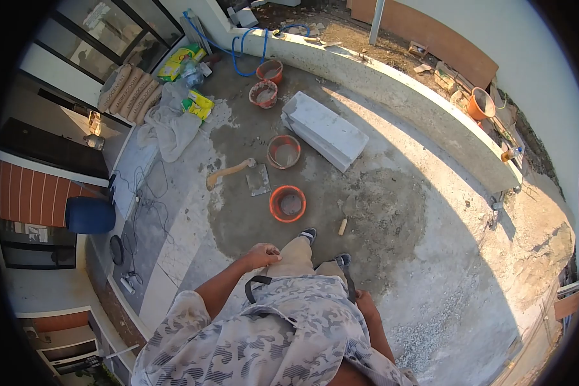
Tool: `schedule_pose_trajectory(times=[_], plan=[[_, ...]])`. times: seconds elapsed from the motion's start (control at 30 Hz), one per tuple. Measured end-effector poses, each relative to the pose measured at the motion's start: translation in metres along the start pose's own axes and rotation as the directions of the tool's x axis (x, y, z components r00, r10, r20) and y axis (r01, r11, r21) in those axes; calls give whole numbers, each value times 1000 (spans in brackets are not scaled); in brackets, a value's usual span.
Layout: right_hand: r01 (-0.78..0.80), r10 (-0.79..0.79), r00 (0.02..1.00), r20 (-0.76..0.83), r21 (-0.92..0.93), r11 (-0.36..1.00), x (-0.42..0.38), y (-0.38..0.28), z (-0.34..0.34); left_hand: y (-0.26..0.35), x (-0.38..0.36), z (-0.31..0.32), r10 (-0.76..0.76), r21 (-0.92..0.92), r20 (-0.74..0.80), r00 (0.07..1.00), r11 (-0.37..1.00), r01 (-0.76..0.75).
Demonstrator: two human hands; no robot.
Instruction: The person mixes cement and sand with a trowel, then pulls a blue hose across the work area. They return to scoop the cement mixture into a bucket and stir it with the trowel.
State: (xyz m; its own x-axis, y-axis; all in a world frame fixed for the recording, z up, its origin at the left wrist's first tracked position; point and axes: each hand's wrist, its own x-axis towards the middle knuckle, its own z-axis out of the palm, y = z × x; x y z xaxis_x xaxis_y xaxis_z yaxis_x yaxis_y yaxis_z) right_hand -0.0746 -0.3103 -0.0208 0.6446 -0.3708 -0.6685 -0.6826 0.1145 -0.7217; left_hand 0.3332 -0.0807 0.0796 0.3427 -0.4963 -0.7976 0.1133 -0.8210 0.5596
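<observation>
My left hand point(262, 256) hangs beside my left thigh, its fingers curled and nothing visible in them. At my right hip, my right hand point(367, 305) is close to a black strap point(350, 283) and the beige trousers; its fingers are mostly hidden. On the damp grey floor ahead of my feet stands an orange bucket point(288, 204) with grey material inside. A trowel point(342, 226) with a wooden handle lies right of it. Behind the bucket are a flat grey slab point(258, 181), a wooden-handled tool point(228, 172) and another bucket point(283, 152).
A long pale block point(325, 130) lies ahead. Two more buckets point(264, 94) stand near the low curved wall point(367, 77). Stacked cement sacks point(132, 95), a white sack point(172, 128), loose cables point(149, 193) and a blue barrel point(90, 215) line the left. Gravel point(424, 338) covers the floor at right.
</observation>
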Motion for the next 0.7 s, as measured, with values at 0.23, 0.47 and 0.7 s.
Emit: schedule_pose_trajectory(times=[0.23, 0.47, 0.7], plan=[[3, -2, 1000, 27, -54, 999, 10, -39, -8, -31, 13, -6, -99, -53, -204, 974, 995, 90], [-14, 22, 994, 110, -68, 998, 31, -76, -10, -180, 10, -50, -208, -55, -70, 976, 977, 205], [54, -52, 998, 25, -83, 995, 94, -109, -1, -199, 58, -100, 113, 580, 98, 989, 801, -149]])
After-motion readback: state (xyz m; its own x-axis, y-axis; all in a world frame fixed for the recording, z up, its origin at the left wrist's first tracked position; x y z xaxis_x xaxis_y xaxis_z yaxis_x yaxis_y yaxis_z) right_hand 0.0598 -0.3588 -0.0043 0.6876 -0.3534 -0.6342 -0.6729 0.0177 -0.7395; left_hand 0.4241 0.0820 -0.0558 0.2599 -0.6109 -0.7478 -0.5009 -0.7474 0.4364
